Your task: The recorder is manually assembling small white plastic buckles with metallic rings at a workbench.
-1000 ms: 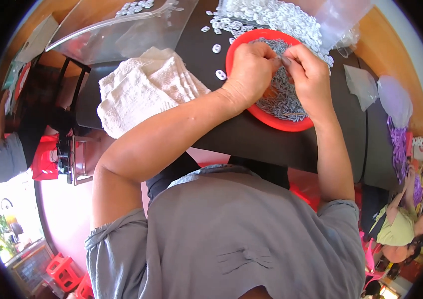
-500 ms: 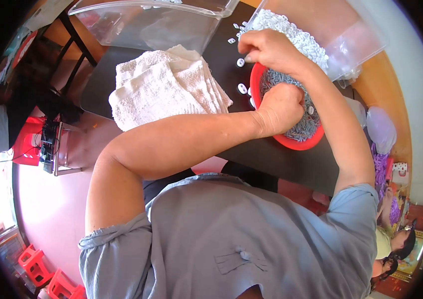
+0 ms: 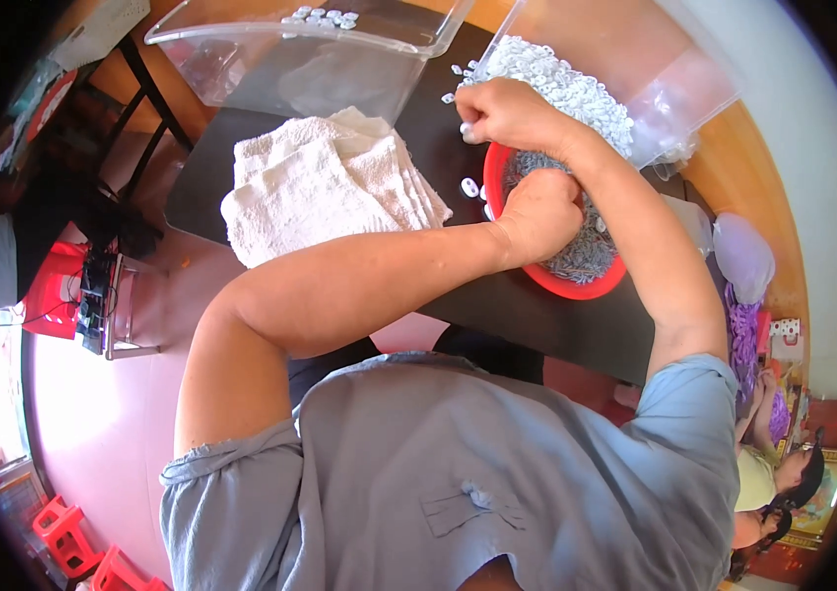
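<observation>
My left hand (image 3: 543, 219) reaches over a red bowl (image 3: 584, 290) filled with small grey screws (image 3: 581, 258). Its fingers are curled together, and what they hold is hidden. At the bowl's far left rim, my right hand (image 3: 517, 116) is pinched on a small white oval plastic piece (image 3: 467, 129). Another white oval piece (image 3: 468, 187), with two dark holes, lies on the dark table by the bowl. A large heap of such white pieces (image 3: 566, 79) lies in a clear tray beyond my right hand.
Folded white cloths (image 3: 315, 187) are stacked left of the bowl. A clear plastic bin (image 3: 339, 84) stands behind them, near a few white pieces (image 3: 320, 18). Red stools (image 3: 66, 537) are on the floor at lower left. Another person (image 3: 768, 483) is at the right.
My right hand has shifted slightly left and closed on the white oval piece beside the bowl. My left hand stays over the screws. The whole view has tilted a little.
</observation>
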Available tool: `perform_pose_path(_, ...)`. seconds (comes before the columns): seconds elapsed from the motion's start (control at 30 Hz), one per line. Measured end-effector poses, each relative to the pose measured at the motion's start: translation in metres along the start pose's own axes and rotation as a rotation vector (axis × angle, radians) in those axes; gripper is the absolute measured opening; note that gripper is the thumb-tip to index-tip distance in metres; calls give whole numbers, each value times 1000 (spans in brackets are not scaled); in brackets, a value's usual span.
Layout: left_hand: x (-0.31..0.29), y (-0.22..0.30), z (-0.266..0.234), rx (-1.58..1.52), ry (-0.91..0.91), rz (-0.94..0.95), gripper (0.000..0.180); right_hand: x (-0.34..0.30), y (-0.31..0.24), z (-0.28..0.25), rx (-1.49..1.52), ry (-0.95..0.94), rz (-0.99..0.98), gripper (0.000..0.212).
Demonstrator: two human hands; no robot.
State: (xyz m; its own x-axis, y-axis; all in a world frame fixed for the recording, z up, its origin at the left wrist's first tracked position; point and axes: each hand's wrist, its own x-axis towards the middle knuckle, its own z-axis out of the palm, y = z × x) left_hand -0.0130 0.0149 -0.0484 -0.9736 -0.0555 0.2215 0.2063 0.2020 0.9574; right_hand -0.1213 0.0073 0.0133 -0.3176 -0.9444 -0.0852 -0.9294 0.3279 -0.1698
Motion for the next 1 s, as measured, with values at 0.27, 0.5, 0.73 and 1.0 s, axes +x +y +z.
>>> perform_pose_path(0.27,12,20,-41,-831,19,-406,13,-120,-13,-52,320,544,54,12)
perform_pose_path(0.5,22,10,-42,-1249,141,-437,12,-120,-38,15,-80,710,-189,19)
perform_pose_path(0.73,21,20,-49,-1278,161,-458,16,-114,-45,35,214,780,-52,18)
perform_pose_path(1.0,12,33,-47,-1190,220,-365,6,-109,-61,36,570,789,430,12)
